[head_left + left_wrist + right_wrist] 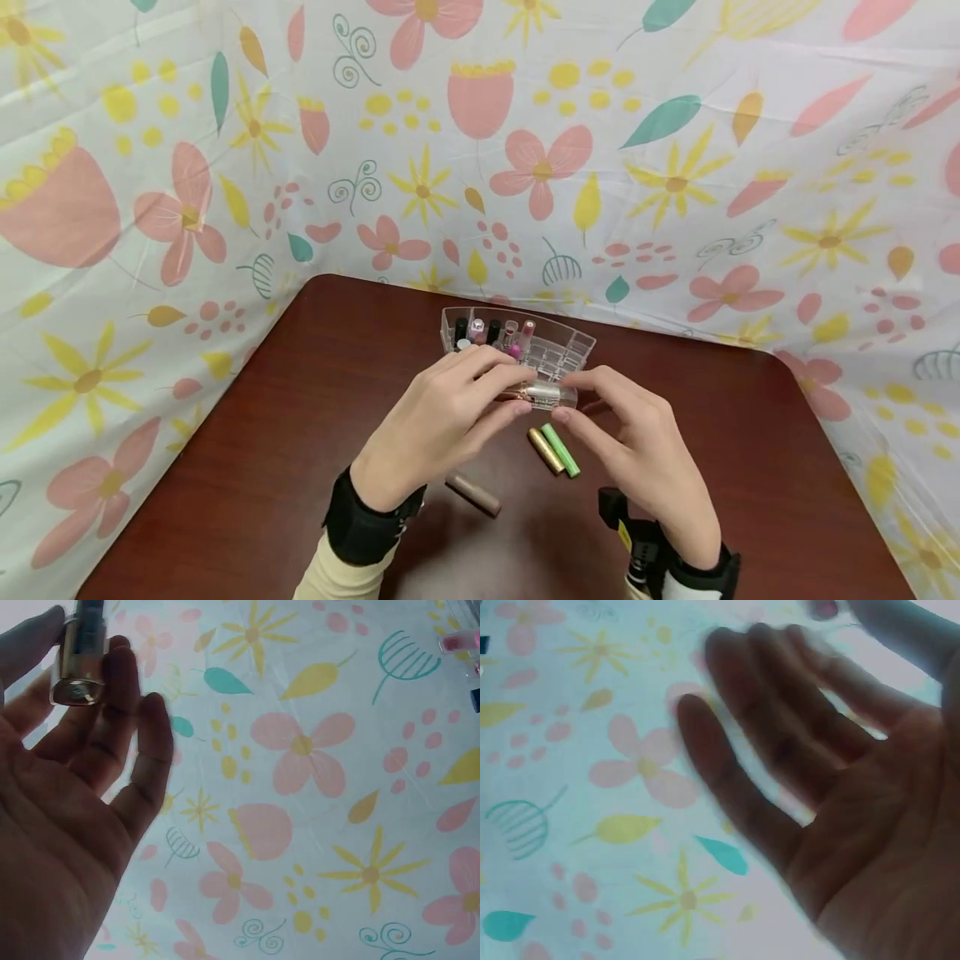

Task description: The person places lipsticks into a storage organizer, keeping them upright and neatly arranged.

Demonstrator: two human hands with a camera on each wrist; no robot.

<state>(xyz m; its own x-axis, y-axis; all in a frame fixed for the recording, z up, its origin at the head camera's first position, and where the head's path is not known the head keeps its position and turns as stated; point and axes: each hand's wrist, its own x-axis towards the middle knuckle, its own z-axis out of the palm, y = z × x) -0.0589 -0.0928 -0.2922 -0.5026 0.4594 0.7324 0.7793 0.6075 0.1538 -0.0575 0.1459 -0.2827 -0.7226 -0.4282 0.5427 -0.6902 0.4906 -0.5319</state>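
Note:
My left hand (450, 408) pinches a lipstick tube (542, 392) with a rose-gold base and a see-through far part. The left wrist view shows the tube's squared base (77, 682) by the curved fingers. My right hand (637, 433) has its thumb and forefinger on the clear end of the same tube; its other fingers spread loosely. A dark pink tip (825, 609) shows between thumb and fingers in the right wrist view, partly cut off. Just behind the hands stands a clear organizer (581, 346) with several lipsticks (495, 331) in its left part, its front partly hidden.
A gold tube (545, 451) and a green tube (560, 450) lie side by side on the dark wooden table (300, 400). Left of them lies a brown tube (473, 493). Behind the table hangs a flower-print curtain (480, 192).

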